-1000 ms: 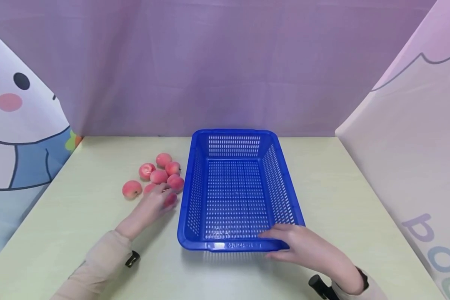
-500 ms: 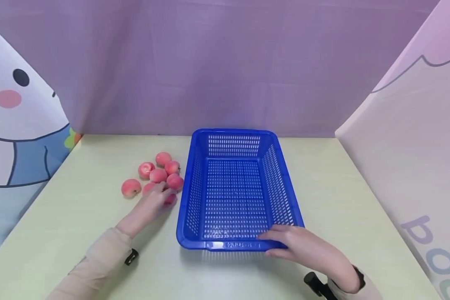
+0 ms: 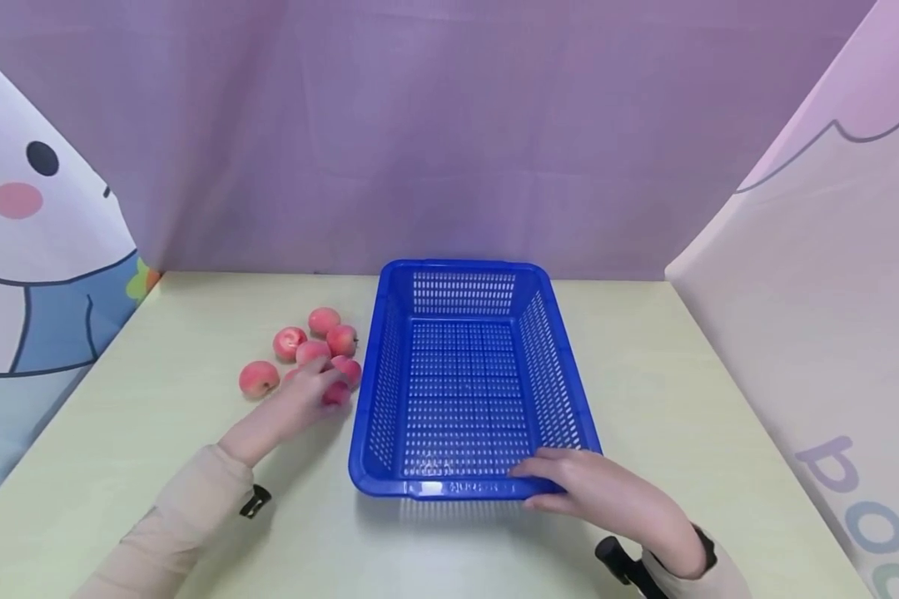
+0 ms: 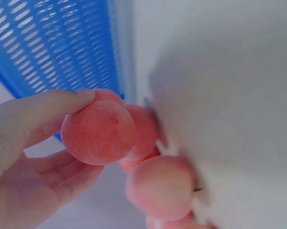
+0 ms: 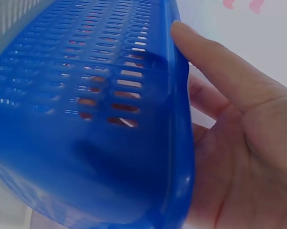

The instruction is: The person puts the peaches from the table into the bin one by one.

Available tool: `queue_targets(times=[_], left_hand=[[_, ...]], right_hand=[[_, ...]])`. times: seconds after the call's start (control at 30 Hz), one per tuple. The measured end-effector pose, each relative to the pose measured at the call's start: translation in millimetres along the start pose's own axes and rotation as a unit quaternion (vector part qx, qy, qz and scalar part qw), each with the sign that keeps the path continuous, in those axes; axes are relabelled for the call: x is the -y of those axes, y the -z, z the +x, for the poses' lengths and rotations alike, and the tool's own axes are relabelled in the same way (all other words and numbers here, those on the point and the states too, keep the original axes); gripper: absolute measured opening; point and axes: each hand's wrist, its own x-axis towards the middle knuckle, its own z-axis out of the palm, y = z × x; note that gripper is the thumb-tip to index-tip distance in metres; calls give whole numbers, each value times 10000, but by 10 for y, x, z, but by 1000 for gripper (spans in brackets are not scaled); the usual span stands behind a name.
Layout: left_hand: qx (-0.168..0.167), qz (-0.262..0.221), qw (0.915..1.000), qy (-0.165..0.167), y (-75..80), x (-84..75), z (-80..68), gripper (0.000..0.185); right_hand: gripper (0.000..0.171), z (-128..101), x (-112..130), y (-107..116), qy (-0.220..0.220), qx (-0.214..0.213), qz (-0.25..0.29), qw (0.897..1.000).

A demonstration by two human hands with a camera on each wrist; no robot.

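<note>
In the head view my left hand (image 3: 307, 395) holds a pinkish-red peach (image 3: 335, 394) at the near side of a loose group of peaches (image 3: 312, 352). The left wrist view shows the thumb on one side of this peach (image 4: 99, 133) and the fingers around the other, with more peaches (image 4: 162, 188) behind it. A blue perforated plastic basket (image 3: 449, 489) stands just right of the group. My right hand (image 3: 588, 482) grips its near right corner. In the right wrist view the thumb lies on the basket's rim (image 5: 181, 119), and the fingers are partly hidden behind its wall.
A single peach (image 3: 258, 379) lies a little apart at the left of the group. The pale table (image 3: 300, 532) meets a purple cloth (image 3: 449, 150) at the back. Printed panels (image 3: 817, 291) flank both sides. A black wrist mount (image 3: 622, 561) hangs below the right wrist.
My left hand has risen slightly with the peach and now covers more of the neighbouring peaches. The right hand keeps its grip on the basket; the whole view has shifted a little.
</note>
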Motion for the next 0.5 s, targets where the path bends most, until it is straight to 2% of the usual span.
queue_targets(times=[0.07, 0.1, 0.2, 0.3, 0.5], left_hand=[[20, 149, 9999, -7, 69, -19, 28, 27], [-140, 685, 9970, -328, 101, -21, 44, 27], [-227, 886, 9946, -499, 193, -51, 106, 29], [-219, 907, 9941, -557, 281, -91, 166, 31], [155, 743, 9960, -469, 430, -169, 294, 27]], right_hand=[[28, 13, 16, 16, -147, 145, 58, 9998], [28, 19, 23, 24, -230, 204, 86, 9995], [28, 34, 38, 44, -366, 330, 147, 9987], [29, 42, 47, 59, -399, 380, 157, 9984], [30, 53, 54, 75, -366, 450, 118, 9982]])
